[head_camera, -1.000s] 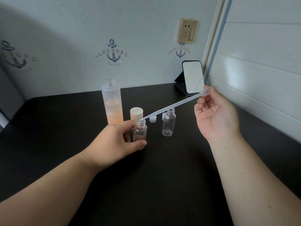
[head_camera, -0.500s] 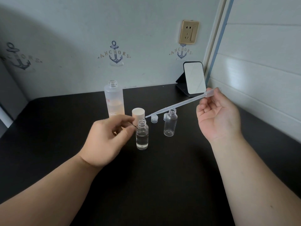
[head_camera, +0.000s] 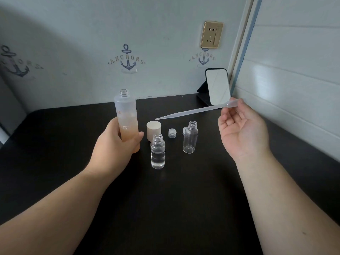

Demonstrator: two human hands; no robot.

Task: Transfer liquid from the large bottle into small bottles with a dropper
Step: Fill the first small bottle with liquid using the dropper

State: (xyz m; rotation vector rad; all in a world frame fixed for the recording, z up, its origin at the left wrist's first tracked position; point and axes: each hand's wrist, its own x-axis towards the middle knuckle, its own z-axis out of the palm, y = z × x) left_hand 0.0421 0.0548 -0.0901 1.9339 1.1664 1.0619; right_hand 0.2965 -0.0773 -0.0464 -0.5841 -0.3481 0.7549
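Our left hand (head_camera: 114, 150) grips the tall frosted peach bottle (head_camera: 127, 120) upright on the table; our right hand (head_camera: 241, 129) pinches the long clear plastic dropper (head_camera: 193, 111) (lying nearly level), tip pointing left toward the open neck, a little below it.

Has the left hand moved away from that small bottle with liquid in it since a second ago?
Yes. The left hand let go of the small bottle, which stands alone now, and went left to grip the large bottle.

"anchors" beside anchor emblems on the wall (head_camera: 127, 60); faint, unreadable print on the large bottle (head_camera: 126, 115)
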